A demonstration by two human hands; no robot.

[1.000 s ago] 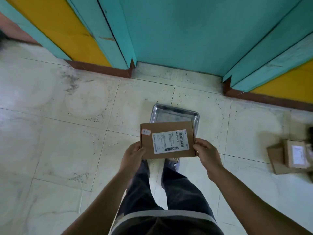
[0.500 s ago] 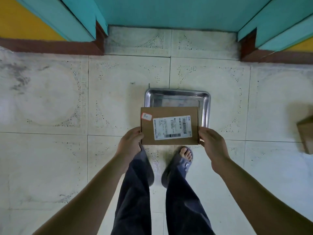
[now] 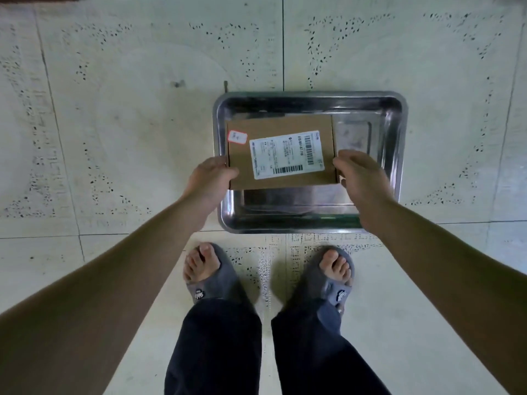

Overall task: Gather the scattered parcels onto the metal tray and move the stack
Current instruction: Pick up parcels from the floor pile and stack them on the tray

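Head view: our left hand (image 3: 211,178) and right hand (image 3: 361,182) gripped the labelled parcel (image 3: 281,153) level, bound for nine o'clock in the metal tray (image 3: 397,155).

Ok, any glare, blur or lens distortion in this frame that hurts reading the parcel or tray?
Head view: soft light, no hard shadows; metal tray mirrors bright streaks on its right wall; parcel sharp, barcodes visible, small print unreadable; floor tile seams bow from the wide-angle lens; right hand slightly soft.
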